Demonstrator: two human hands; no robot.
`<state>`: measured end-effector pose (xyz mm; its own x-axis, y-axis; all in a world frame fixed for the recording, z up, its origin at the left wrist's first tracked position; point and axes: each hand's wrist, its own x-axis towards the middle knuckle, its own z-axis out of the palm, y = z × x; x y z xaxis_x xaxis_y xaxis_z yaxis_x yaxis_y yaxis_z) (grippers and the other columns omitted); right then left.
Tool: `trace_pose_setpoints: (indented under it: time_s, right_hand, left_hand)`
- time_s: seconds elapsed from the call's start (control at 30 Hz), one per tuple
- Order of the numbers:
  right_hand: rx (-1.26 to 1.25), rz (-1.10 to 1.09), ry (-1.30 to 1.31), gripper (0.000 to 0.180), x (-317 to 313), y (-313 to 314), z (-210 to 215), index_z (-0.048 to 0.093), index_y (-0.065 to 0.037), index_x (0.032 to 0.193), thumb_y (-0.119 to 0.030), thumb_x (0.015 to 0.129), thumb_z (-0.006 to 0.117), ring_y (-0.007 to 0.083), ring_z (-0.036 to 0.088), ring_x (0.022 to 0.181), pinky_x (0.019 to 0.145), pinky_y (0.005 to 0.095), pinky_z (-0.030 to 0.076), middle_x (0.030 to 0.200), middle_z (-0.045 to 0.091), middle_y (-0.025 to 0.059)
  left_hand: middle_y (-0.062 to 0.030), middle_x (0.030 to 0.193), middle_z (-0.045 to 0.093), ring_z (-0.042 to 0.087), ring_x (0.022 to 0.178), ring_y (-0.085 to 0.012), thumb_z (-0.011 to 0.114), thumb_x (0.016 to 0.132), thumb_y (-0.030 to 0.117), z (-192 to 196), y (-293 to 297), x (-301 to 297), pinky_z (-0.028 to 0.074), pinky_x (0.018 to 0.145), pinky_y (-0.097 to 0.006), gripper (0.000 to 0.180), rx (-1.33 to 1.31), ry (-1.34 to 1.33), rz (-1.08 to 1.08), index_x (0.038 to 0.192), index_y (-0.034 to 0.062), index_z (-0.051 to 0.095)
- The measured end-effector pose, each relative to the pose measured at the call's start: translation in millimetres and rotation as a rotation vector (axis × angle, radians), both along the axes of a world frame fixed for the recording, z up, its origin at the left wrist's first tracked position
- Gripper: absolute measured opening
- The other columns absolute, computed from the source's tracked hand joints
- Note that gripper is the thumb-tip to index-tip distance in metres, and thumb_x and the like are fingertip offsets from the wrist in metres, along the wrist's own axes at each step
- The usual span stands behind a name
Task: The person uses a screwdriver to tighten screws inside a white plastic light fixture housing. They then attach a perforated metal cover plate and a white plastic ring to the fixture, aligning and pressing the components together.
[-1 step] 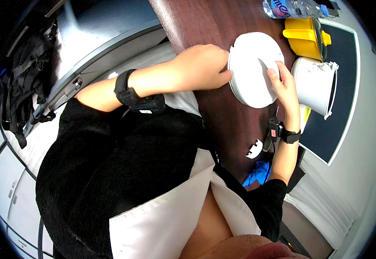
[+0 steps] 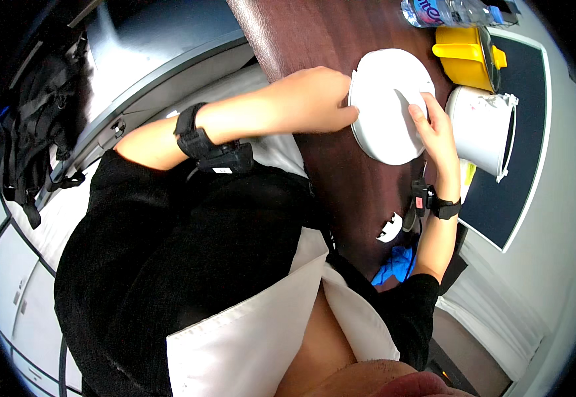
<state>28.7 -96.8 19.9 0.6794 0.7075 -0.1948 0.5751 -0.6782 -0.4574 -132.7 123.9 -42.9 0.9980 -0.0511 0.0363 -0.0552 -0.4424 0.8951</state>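
Note:
A round white plastic piece, shallow and lid-like with a raised fold across its face, is held up over the brown table. My right hand grips it by the right side, thumb laid against the fold and fingers at the edge. My left hand is closed at its left rim, thumb by the edge. Those fingertips are hidden, so what they hold cannot be made out. Below the piece lies a small white toothed part.
Beyond my right hand stand a white pot and a yellow handled container by a dark white-edged board. A water bottle lies at the top. Blue cloth-like material rests near my right elbow. A black backpack hangs at left.
My left hand and wrist have shifted and turned slightly at the rim. My right hand and the white piece look nearly still.

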Motion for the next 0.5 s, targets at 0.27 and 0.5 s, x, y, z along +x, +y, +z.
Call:
trace_pose_setpoints:
  time_s: [0.27, 0.5]
  right_hand:
    - [0.048, 0.032, 0.029, 0.042, -0.6, 4.0, -0.9, 0.054, -0.001, 0.107, -0.039, 0.087, 0.056, 0.0135, 0.053, 0.072, 0.065, 0.0282, 0.044, 0.08, 0.06, 0.0119]
    - [0.143, -0.016, 0.094, 0.038, 4.7, -10.9, -4.0, 0.056, 0.0, 0.104, -0.034, 0.087, 0.058, 0.0122, 0.054, 0.084, 0.075, 0.0265, 0.043, 0.088, 0.06, 0.0078]
  left_hand:
    - [-0.0065, 0.095, 0.058, 0.057, 0.07, -0.0118, 0.053, 0.083, 0.012, 13.6, 0.6, 7.3, 0.046, 0.044, -0.025, 0.035, -0.9, 0.499, -0.07, 0.114, -0.0039, 0.048]
    - [-0.0029, 0.09, 0.058, 0.049, 0.075, -0.0104, 0.053, 0.074, 0.008, 8.3, -7.9, 14.0, 0.043, 0.071, -0.03, 0.025, -1.222, 0.583, 0.068, 0.098, 0.0026, 0.056]
